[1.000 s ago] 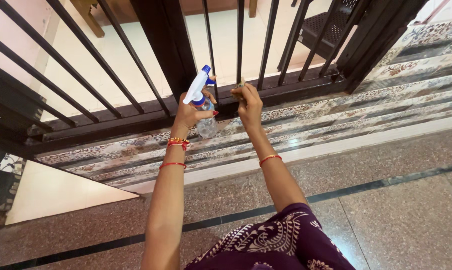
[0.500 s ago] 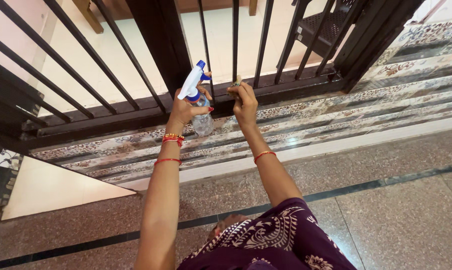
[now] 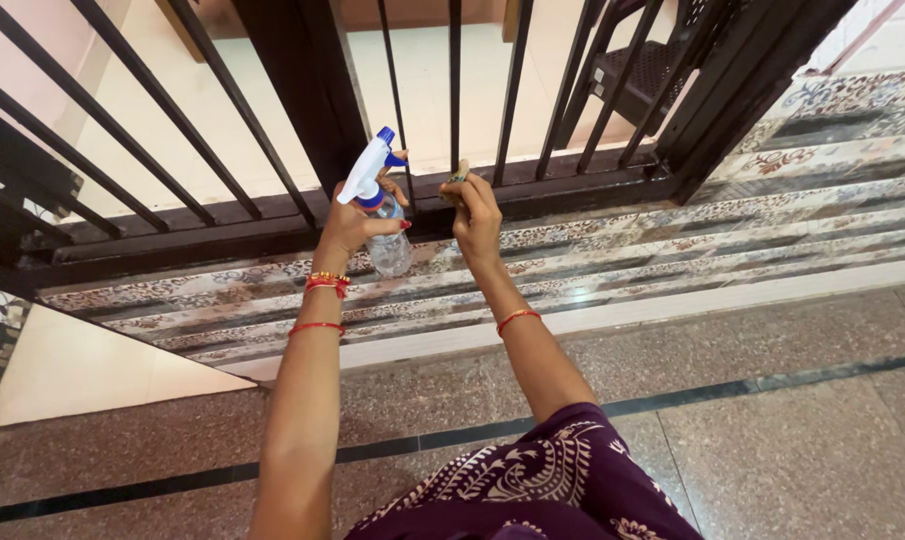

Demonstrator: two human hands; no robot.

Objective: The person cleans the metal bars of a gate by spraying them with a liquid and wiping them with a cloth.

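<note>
My left hand [image 3: 351, 226] grips a clear spray bottle [image 3: 386, 250] with a white and blue trigger head [image 3: 367, 173], its nozzle aimed at a thin black bar [image 3: 397, 100] of the railing. My right hand [image 3: 476, 215] pinches a small brownish cloth or pad [image 3: 457, 176] against the foot of the neighbouring vertical bar [image 3: 455, 85], just above the black bottom rail [image 3: 573, 185]. Both wrists wear red bangles. The two hands are a hand's width apart.
The black metal railing [image 3: 173, 215] runs across the view, with a thick post [image 3: 293, 80]. Patterned tiled steps [image 3: 673, 240] lie below it, then speckled stone floor [image 3: 773, 430]. A dark perforated chair [image 3: 643, 70] stands beyond the bars. My purple patterned garment [image 3: 533, 490] is at the bottom.
Both hands and the whole scene have shifted slightly left and down in view as my head moved. The grips on bottle and cloth are unchanged.
</note>
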